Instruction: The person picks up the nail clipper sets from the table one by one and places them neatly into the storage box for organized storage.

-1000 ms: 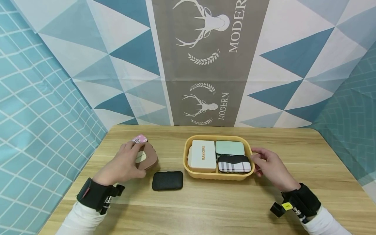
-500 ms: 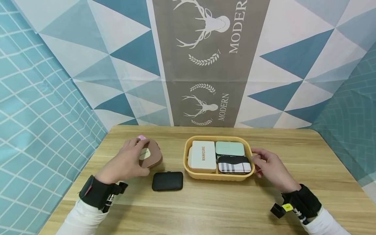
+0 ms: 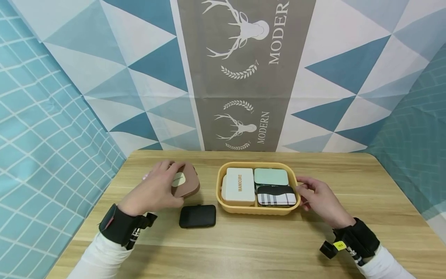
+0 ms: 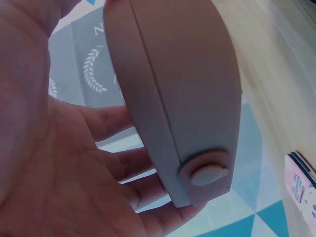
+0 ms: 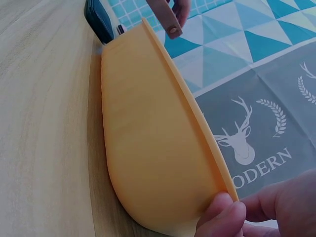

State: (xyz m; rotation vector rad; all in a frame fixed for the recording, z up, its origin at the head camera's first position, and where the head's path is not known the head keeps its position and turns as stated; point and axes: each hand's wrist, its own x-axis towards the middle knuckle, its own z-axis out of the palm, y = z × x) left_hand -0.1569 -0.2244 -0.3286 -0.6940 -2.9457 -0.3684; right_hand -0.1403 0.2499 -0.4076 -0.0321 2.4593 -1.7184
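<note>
I see the brown case (image 3: 189, 184) gripped across its sides in the left hand (image 3: 156, 190), apparently off the table (image 3: 223, 248), behind the black case (image 3: 197, 216); that hold leaves its right edge free. The right hand (image 3: 322, 201) pinches the right end of the yellow basket (image 3: 256, 211), I judge to steady it. Inside, the white box (image 3: 240, 184), green tin (image 3: 271, 176) and plaid case (image 3: 276, 198) sit close, with little room along the rim; bare wood separates basket from brown case.
</note>
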